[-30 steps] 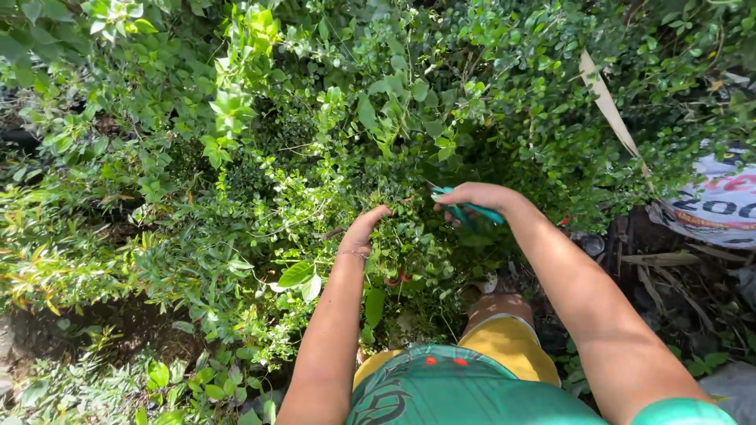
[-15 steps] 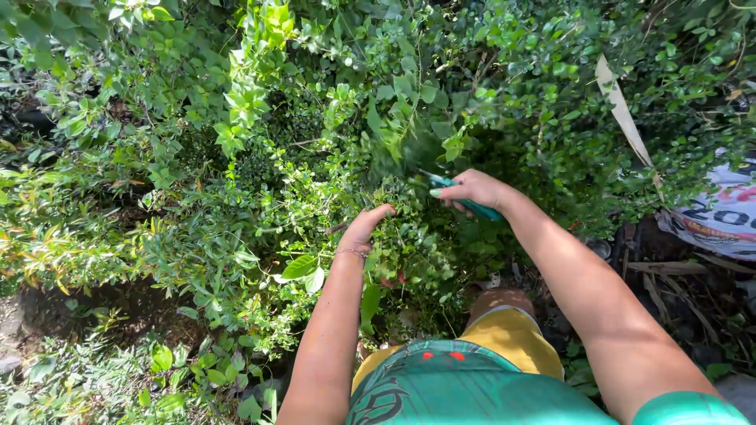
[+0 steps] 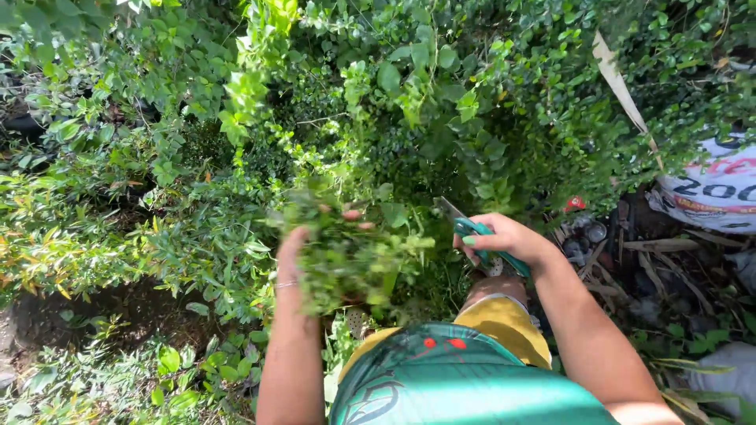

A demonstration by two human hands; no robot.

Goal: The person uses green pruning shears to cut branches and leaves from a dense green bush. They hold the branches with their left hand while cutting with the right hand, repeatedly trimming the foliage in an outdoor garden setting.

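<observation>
My left hand [image 3: 293,250] grips a blurred bunch of cut green sprigs [image 3: 346,256], lifted in front of the shrub. My right hand [image 3: 510,238] holds a pair of pruning shears with teal handles [image 3: 471,229], blade tips pointing up-left toward the dense small-leaved bush [image 3: 441,110]. The two hands are apart, with the shears to the right of the bunch. A thin bracelet circles my left wrist. My knee in yellow shorts [image 3: 504,319] and green shirt show at the bottom.
A printed white sack [image 3: 713,193] lies at the right edge. A pale dry leaf strip [image 3: 622,90] hangs in the bush. Dry leaves and small pots [image 3: 587,232] litter the ground at right. Bare dark soil [image 3: 94,311] lies lower left among low plants.
My left hand has pulled a bunch of sprigs out of the bush, leftward and toward me. My right hand with the shears has drawn back down and to the right.
</observation>
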